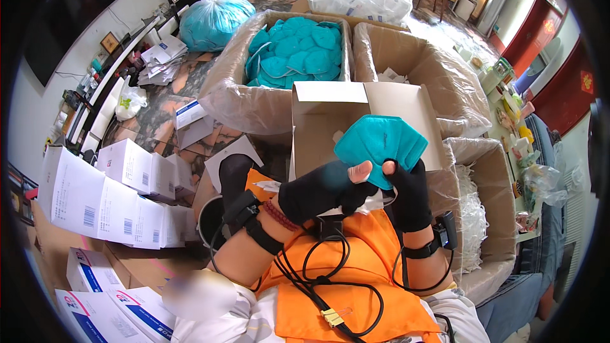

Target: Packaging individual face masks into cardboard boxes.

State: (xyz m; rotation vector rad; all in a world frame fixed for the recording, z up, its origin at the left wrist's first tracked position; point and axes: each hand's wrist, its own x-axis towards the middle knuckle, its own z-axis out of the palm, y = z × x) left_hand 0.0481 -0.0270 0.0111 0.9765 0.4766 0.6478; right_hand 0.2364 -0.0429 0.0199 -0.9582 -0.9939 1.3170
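A teal folded face mask (375, 143) is held up in front of me, tilted, over an open cardboard carton (321, 124). My left hand (330, 188), in a black fingerless glove, pinches its lower edge with the thumb on top. Beside it my right hand (408, 194), gloved the same way, grips the lower right part of that mask, thumb also on top. Most fingers of both hands are hidden under the mask and gloves. Something white (373, 203) shows just below the hands, too covered to make out.
Beyond the carton stands a plastic-lined box (219, 67) heaped with teal masks. Other lined boxes (438, 98) stand to the right, one holding white strands (472, 216). White printed cartons (89, 197) line my left. A bin (210, 222) is near my left knee; cables hang over my orange apron.
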